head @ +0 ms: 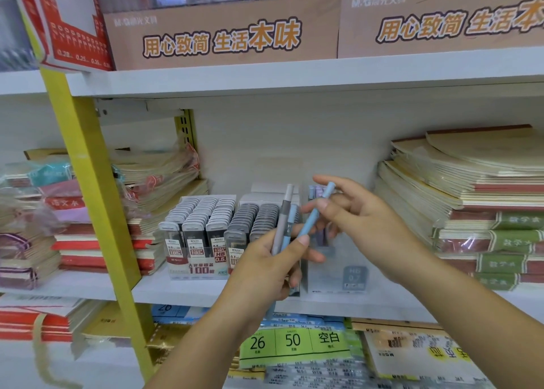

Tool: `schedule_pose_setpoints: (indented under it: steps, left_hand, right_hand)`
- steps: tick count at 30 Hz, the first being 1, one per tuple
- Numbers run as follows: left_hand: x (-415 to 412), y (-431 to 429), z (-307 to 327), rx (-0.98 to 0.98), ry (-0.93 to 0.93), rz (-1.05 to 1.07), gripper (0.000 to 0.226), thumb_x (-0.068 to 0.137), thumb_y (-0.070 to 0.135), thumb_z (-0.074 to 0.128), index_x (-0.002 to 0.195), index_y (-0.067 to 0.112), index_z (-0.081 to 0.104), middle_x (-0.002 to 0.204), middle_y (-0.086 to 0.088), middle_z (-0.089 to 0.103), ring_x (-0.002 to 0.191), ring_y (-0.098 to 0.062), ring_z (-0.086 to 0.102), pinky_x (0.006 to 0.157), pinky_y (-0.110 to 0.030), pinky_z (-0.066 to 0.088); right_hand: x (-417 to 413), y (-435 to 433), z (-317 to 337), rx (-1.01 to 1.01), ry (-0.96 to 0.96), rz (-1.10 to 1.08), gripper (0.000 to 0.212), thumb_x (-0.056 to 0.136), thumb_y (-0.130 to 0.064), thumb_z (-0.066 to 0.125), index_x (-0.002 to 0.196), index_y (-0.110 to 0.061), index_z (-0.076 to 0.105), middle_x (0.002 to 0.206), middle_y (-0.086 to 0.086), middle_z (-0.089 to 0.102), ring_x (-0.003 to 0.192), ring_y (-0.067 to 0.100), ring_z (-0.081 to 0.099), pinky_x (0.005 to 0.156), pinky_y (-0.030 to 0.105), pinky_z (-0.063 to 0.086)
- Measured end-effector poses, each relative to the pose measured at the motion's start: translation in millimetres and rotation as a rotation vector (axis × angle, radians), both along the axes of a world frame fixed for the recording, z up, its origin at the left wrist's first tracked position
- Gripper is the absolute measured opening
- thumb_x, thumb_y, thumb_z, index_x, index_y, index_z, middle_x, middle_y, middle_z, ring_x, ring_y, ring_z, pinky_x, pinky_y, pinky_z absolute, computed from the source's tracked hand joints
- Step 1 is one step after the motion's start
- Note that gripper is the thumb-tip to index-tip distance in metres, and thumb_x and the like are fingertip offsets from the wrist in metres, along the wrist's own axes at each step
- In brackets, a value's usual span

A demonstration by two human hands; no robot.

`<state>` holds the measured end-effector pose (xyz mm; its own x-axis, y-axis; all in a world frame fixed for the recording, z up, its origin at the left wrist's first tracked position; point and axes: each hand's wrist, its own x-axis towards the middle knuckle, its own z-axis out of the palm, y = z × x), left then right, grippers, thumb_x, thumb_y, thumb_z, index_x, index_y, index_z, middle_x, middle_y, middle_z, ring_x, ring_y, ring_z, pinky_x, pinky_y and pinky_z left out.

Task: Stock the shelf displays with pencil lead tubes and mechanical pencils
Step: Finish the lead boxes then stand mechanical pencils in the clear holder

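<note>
Shop shelf (182, 288), white, with a yellow post (88, 182) at left. Brown boxes (220, 35) sit on the board above. Notebooks (471, 182) are stacked on the right, more stacks on the left, some in plastic wrap.

Lead tubes (203, 223) stand in tight rows in display trays at mid-shelf: light-capped ones left, darker ones just beside them on the right. Clear box (350, 259) stands just right of the trays. A few pastel pencil tops show in it behind the hands.

Left grip (265, 268) is in front of the trays, fingers curled round a small bunch of pencils (284, 215), one grey, one light blue, held near upright, tops up.

Right grip (362, 220) is above the clear box, pinching a blue pencil (316, 212) near its upper half, other fingers spread. That pencil is tilted, top toward the box, lower end at the left thumb. Can't tell whether the thumb touches it.
</note>
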<state>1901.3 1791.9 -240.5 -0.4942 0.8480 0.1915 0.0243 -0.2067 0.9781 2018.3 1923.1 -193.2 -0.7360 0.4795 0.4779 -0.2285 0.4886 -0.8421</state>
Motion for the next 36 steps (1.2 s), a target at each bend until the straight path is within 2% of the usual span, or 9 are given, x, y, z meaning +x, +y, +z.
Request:
schedule_pose_setpoints:
  steps: [5,9,14,17,19,22,26,33,36]
  left_hand:
    - [2.4,-2.7,1.1,0.016,-0.032,-0.002,0.022,0.091,0.038,0.062,0.103,0.025,0.075,0.086,-0.003,0.075,0.050,-0.006,0.040,0.040,-0.016,0.029]
    - [-7.1,-8.2,-0.2,0.035,-0.116,0.057,0.025,0.103,0.025,0.050,0.103,0.021,0.075,0.079,-0.002,0.071,0.049,-0.006,0.036,0.037,-0.015,0.026]
    - [-11.6,-12.8,1.2,0.031,-0.040,0.058,0.025,0.106,0.019,0.043,0.113,0.017,0.067,0.078,-0.003,0.070,0.049,-0.006,0.044,0.039,-0.016,0.034]
    - [-12.1,-14.1,0.9,0.042,0.015,0.057,0.024,0.107,0.023,0.043,0.113,0.019,0.066,0.076,-0.003,0.071,0.050,-0.007,0.048,0.043,-0.019,0.039]
    - [-14.1,-15.5,0.2,0.037,0.058,0.065,0.024,0.107,0.026,0.043,0.112,0.022,0.065,0.075,-0.002,0.071,0.051,-0.008,0.051,0.046,-0.021,0.044]
    - [-17.2,-18.1,-1.1,0.038,0.106,0.067,0.024,0.105,0.031,0.043,0.111,0.028,0.066,0.075,-0.001,0.070,0.050,-0.009,0.052,0.050,-0.022,0.048]
    - [-22.3,-19.5,-3.7,0.039,0.131,0.071,0.025,0.103,0.037,0.044,0.103,0.043,0.069,0.073,0.001,0.069,0.049,-0.009,0.050,0.050,-0.023,0.047]
    - [-29.1,-18.2,-8.0,0.052,0.104,0.065,0.027,0.104,0.036,0.044,0.104,0.045,0.069,0.067,0.004,0.064,0.046,-0.007,0.043,0.047,-0.021,0.040]
    - [-31.0,-18.6,-9.5,0.061,0.095,0.065,0.027,0.104,0.036,0.045,0.103,0.045,0.069,0.067,0.004,0.064,0.046,-0.008,0.043,0.047,-0.021,0.040]
  right_hand:
    - [6.7,-1.1,4.8,-0.068,0.117,-0.002,0.024,0.094,-0.010,0.057,0.116,-0.018,0.056,0.089,0.003,0.076,0.077,0.014,0.071,0.063,0.020,0.054]
    - [23.2,26.1,23.7,0.009,0.331,-0.201,0.026,0.094,-0.007,0.058,0.107,-0.027,0.046,0.087,0.001,0.076,0.077,0.014,0.072,0.061,0.020,0.054]
    - [14.9,42.4,26.3,0.197,0.191,-0.218,0.036,0.090,-0.008,0.065,0.095,-0.041,0.052,0.089,0.007,0.071,0.080,0.016,0.073,0.066,0.026,0.056]
    - [-8.1,40.2,18.3,0.382,0.089,-0.272,0.031,0.089,-0.014,0.067,0.093,-0.041,0.052,0.086,-0.004,0.070,0.077,0.004,0.068,0.072,0.021,0.052]
    - [-20.3,39.8,14.5,0.623,-0.025,-0.380,0.028,0.088,-0.021,0.068,0.094,-0.042,0.049,0.083,-0.014,0.065,0.071,-0.004,0.057,0.064,0.015,0.042]
    - [-32.7,38.6,9.4,0.824,-0.147,-0.451,0.024,0.086,-0.025,0.067,0.106,-0.033,0.056,0.082,-0.015,0.053,0.073,0.001,0.043,0.064,0.027,0.037]
    - [-39.1,43.4,2.4,0.861,-0.186,-0.432,0.023,0.087,-0.024,0.067,0.108,-0.027,0.057,0.073,-0.023,0.047,0.075,0.004,0.042,0.062,0.029,0.035]
    - [-44.3,45.5,-0.6,0.834,-0.169,-0.446,0.029,0.087,-0.028,0.068,0.110,-0.033,0.051,0.076,-0.020,0.053,0.073,-0.003,0.046,0.062,0.027,0.037]
    - [-46.2,42.4,-1.4,0.863,-0.148,-0.465,0.031,0.087,-0.030,0.068,0.111,-0.034,0.049,0.079,-0.015,0.059,0.075,0.002,0.049,0.061,0.027,0.039]
